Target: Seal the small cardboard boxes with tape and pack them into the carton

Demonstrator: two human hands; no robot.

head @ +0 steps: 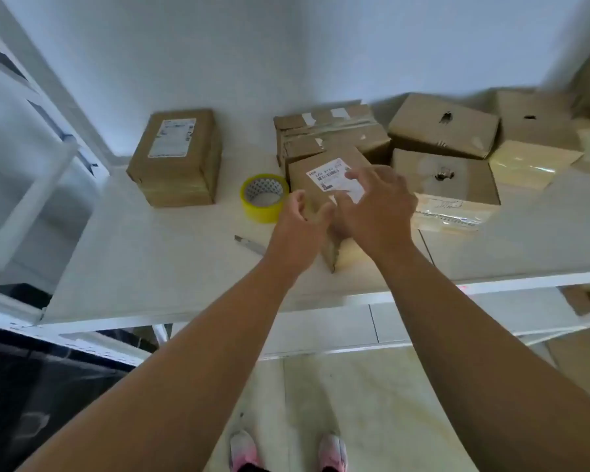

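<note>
One white table point(133, 267) fills the middle of the view, its near edge running left to right under the person's forearms. The near left stretch of the tabletop is bare, leaving open room. The far right is crowded with a cluster of brown boxes point(443, 127), some stacked and two with torn holes, reaching to the right edge of the view. A lone box point(176, 158) with a white label stands apart at far left, near the wall. Near the middle sits the small labelled box point(315, 189), just in front of the cluster, one corner pointing toward the table's near edge. The right hand point(378, 202) lies over its top with fingers spread on the label. The left hand point(298, 223) is at its left side, fingers loosely curled and parted from the thumb; blur hides whether it touches. A yellow tape roll point(263, 214) lies flat just left of this box. A small cutter point(249, 243) lies nearer, beside the left wrist.
</note>
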